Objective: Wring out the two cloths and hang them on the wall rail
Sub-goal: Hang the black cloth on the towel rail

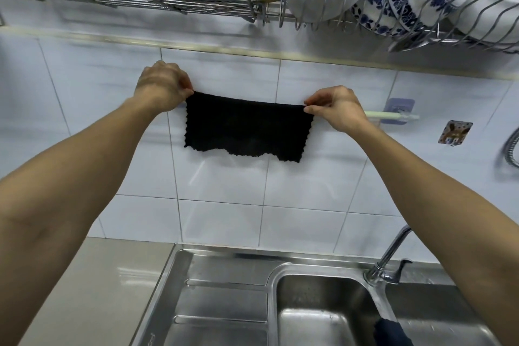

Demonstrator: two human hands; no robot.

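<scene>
A black cloth (pixel 247 128) is stretched flat in front of the white tiled wall, folded over at its top edge. My left hand (pixel 161 87) pinches its top left corner and my right hand (pixel 335 108) pinches its top right corner. The pale wall rail (pixel 393 115) shows only to the right of my right hand, fixed by a clear bracket; the cloth and hands hide the rest, so I cannot tell whether the cloth lies over it. A second dark cloth (pixel 391 331) lies on the sink's edge at the bottom.
A steel sink (pixel 323 314) with a draining board (pixel 222 303) and a tap (pixel 389 258) lies below. Overhead hang wire dish racks (pixel 421 25) holding bowls and blue-patterned plates. A hook sticker (pixel 455 132) and a shower hose (pixel 512 149) are on the wall at right.
</scene>
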